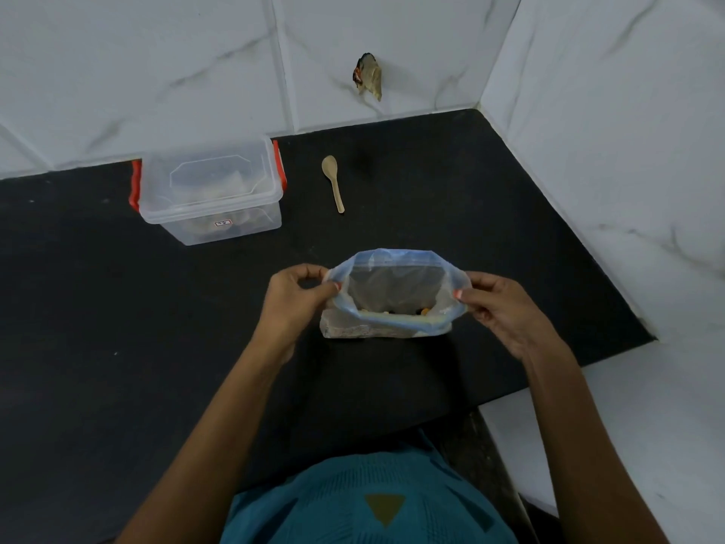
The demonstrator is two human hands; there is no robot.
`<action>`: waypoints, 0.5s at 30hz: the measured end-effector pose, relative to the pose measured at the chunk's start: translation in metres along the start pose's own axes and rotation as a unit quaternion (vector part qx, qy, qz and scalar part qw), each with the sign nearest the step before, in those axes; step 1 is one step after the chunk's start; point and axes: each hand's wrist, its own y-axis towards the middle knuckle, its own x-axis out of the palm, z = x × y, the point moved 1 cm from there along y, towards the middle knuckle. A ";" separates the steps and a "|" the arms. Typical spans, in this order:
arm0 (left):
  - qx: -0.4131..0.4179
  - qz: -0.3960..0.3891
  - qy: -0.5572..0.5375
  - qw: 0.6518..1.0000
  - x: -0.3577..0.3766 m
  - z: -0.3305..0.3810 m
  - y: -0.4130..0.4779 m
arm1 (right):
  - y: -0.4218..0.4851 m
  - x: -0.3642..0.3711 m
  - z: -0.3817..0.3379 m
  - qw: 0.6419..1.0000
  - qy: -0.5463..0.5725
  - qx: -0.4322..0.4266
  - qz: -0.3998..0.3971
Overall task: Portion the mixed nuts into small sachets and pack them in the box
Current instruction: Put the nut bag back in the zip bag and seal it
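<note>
A clear zip bag (396, 284) with a blue seal strip stands upright on the black counter (117, 308), its mouth spread wide. A few nuts show at its bottom. My left hand (294, 296) pinches the left end of the bag's rim. My right hand (498, 304) pinches the right end. A clear plastic box (212, 190) with red side clips and its lid on sits at the back left, with some contents dimly visible through it. A small wooden spoon (333, 182) lies to the right of the box.
White marble-look tiled walls close in the counter at the back and on the right. A dark scrap (368, 76) is stuck on the back wall. The counter's front edge runs just before my teal shirt (376, 500).
</note>
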 end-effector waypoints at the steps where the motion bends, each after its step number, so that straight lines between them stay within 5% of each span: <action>1: -0.001 0.010 -0.019 1.000 0.000 0.000 0.000 | -0.002 -0.001 -0.001 0.999 -0.037 -0.012 0.013; 6: 0.009 0.030 -0.078 0.997 0.005 0.000 -0.003 | -0.009 0.003 -0.007 0.990 -0.109 -0.066 0.059; 15: 0.143 0.079 0.169 0.972 0.002 0.011 -0.005 | -0.010 0.003 -0.019 0.947 -0.184 -0.178 0.193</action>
